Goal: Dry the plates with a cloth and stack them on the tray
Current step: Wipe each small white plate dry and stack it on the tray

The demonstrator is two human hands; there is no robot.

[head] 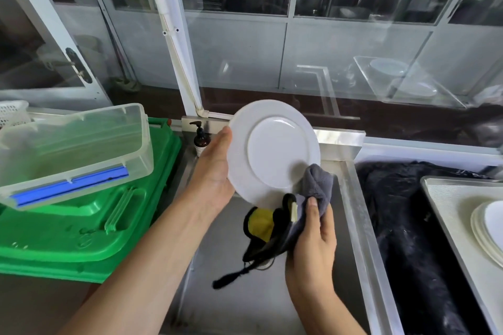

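Note:
A white round plate [272, 149] is held up over the steel sink, its underside facing me. My left hand [215, 168] grips its left rim. My right hand [313, 242] is closed on a grey cloth [317, 185] with a yellow and black patch; the cloth presses against the plate's lower right edge. A black loop dangles from the cloth. At the far right, a stack of white plates [488, 228] lies on a pale tray [446, 198].
A clear plastic tub [81, 149] with a blue strip rests on a green crate lid [89, 228] at left. A brown pump bottle [201, 139] stands behind the sink [245, 294]. Dark fabric [402, 212] lies between the sink and the tray. Glass partitions rise behind.

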